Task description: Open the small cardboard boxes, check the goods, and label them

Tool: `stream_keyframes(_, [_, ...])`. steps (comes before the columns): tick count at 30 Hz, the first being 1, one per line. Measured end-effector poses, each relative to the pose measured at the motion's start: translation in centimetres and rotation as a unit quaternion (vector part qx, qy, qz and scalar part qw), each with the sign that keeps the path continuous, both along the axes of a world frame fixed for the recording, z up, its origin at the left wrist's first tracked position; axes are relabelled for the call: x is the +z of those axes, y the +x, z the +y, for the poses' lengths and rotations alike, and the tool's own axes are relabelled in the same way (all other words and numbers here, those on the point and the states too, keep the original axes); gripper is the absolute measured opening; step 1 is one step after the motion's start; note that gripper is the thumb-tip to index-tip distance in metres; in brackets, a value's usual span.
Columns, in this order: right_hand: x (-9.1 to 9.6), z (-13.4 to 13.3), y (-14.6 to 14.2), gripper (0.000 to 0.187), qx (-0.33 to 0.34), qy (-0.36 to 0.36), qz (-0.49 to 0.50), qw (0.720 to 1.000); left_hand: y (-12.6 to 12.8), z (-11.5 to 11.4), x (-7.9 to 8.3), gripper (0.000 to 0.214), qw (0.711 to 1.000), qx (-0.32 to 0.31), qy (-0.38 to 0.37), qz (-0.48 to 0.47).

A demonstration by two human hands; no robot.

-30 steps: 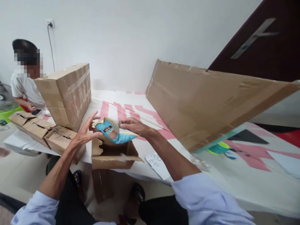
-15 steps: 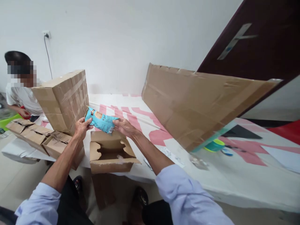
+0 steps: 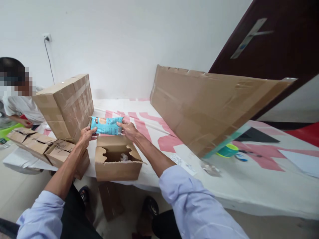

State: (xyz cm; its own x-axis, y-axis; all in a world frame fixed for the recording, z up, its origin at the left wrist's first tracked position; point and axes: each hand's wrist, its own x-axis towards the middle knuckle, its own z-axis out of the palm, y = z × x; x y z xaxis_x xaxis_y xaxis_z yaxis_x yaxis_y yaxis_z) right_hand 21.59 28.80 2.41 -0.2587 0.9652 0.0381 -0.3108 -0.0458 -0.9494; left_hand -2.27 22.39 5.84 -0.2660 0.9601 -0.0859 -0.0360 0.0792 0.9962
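Note:
A bright blue snack packet (image 3: 106,126) with printed text and a barcode is stretched between my two hands, nearly level. My left hand (image 3: 87,134) pinches its left end, thumb in front. At the other end, my right hand (image 3: 128,129) grips the packet near the barcode. Just below and in front of it stands an open cardboard box (image 3: 117,171) at the table's near edge, its flaps up. A bit of clear plastic (image 3: 124,157) shows at the box's opening; the rest of the inside is dark.
Closed cartons are stacked (image 3: 63,103) at the left, with a row of smaller boxes (image 3: 46,146) before them. A large cardboard panel (image 3: 209,106) leans across the right. Rolls of tape (image 3: 228,150) lie beyond it. A person (image 3: 21,106) sits at far left.
The packet has swung from slanting down to the right to nearly level, as my right hand rose slightly. Both hands keep their hold. The view has shifted a little.

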Motion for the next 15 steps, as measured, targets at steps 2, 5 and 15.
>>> stream_keyframes(2, [0.1, 0.4, 0.1, 0.041, -0.011, 0.000, -0.016, 1.000, 0.0, 0.0, 0.1, 0.050, 1.000, -0.009, -0.015, 0.021])
stream_keyframes(5, [0.1, 0.6, 0.3, 0.042, -0.009, 0.000, -0.024, 1.000, 0.4, 0.0, 0.2, 0.052, 0.998, -0.017, -0.025, 0.047])
stream_keyframes(15, [-1.5, 2.7, 3.6, 0.047, -0.042, 0.032, -0.032, 0.998, 0.7, -5.4, 4.7, 0.052, 0.966, -0.059, 0.135, 0.211])
